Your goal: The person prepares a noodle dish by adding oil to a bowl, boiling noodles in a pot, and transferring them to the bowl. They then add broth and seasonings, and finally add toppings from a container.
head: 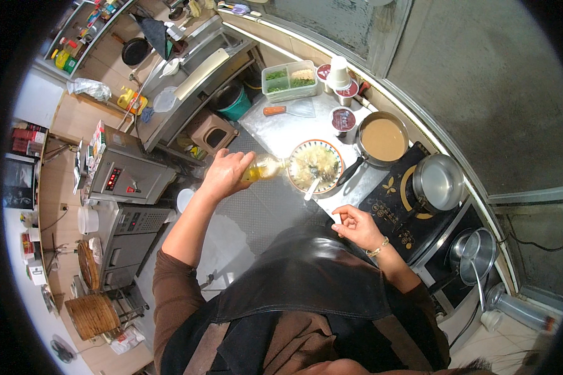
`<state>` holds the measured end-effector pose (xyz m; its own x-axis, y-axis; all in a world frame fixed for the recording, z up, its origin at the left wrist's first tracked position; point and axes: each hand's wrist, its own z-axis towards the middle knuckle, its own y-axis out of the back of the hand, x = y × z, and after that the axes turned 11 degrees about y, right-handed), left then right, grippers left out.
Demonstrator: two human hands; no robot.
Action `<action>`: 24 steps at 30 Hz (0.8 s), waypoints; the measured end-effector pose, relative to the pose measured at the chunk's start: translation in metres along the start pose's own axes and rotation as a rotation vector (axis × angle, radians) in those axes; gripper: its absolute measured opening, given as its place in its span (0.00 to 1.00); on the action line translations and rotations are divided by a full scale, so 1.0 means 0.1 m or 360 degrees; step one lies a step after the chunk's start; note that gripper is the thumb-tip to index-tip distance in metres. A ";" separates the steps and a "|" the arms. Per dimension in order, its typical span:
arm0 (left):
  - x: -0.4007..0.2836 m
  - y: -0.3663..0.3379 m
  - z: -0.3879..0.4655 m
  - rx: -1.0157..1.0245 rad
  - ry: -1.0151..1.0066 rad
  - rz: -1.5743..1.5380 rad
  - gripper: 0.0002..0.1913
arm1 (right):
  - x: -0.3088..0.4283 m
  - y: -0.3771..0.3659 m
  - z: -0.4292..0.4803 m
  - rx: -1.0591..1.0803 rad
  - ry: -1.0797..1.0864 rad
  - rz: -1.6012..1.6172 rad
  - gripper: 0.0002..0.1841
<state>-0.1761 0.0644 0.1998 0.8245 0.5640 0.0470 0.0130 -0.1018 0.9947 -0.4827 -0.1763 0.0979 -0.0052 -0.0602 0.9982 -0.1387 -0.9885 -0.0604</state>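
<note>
My left hand [230,173] grips a clear bottle of yellow oil [261,172], tipped sideways with its mouth at the left rim of a patterned bowl [336,155]. The bowl holds a pale chopped mixture with darker bits, and a white spoon [313,188] leans out over its near rim. My right hand [354,226] pinches a small white object [337,219], perhaps a cap, at the near edge of the metal table [272,136]. Whether oil is flowing cannot be made out.
Beyond the bowl are a scraper [286,110], a divided container of chopped greens [289,80] and sealed cups [342,120]. On the right stand a saucepan of brown liquid [383,139] and a steel pot [437,183] on an induction cooker [389,206]. A sink counter [192,84] lies upper left.
</note>
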 end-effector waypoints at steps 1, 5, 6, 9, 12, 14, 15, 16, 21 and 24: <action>0.00 0.00 -0.01 0.0019 0.0014 -0.0001 0.34 | 0.00 0.00 0.00 0.0005 0.0002 -0.0016 0.18; 0.03 -0.02 -0.02 -0.0019 0.0004 -0.0031 0.33 | -0.02 -0.02 0.00 0.0000 -0.0025 -0.0001 0.18; 0.05 -0.04 -0.02 -0.0013 0.0007 -0.0050 0.32 | -0.02 -0.02 0.01 0.0005 -0.0022 0.0004 0.18; 0.08 -0.11 -0.01 -0.0027 -0.0027 -0.0323 0.34 | 0.06 -0.04 0.06 -0.0055 -0.0003 -0.0013 0.18; 0.01 -0.24 -0.01 -0.0017 0.0019 -0.0734 0.39 | 0.28 -0.05 0.23 -0.0220 0.0148 -0.0187 0.19; -0.12 -0.32 -0.04 0.0038 0.0046 -0.1098 0.44 | 0.52 -0.01 0.45 -0.0318 0.0352 -0.0326 0.20; -0.18 -0.34 -0.06 0.0093 0.0056 -0.1214 0.44 | 0.66 0.01 0.56 -0.0287 0.0504 -0.0424 0.20; -0.26 -0.36 -0.10 0.0146 0.0078 -0.1363 0.42 | 0.80 0.01 0.70 -0.0237 0.0546 -0.0468 0.20; -0.47 -0.31 -0.24 0.0402 -0.0072 -0.1828 0.43 | 1.37 -0.05 1.11 0.0240 0.0931 -0.0837 0.22; -0.45 -0.21 -0.35 0.0492 -0.0175 -0.1831 0.42 | 1.56 -0.12 1.23 0.0493 0.1123 -0.1103 0.22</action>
<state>-0.2329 0.0699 0.1796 0.2838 0.3819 -0.8796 0.8982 0.2153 0.3833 -0.3604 -0.1909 0.2540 -0.6144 0.5315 0.5831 -0.0719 -0.7737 0.6294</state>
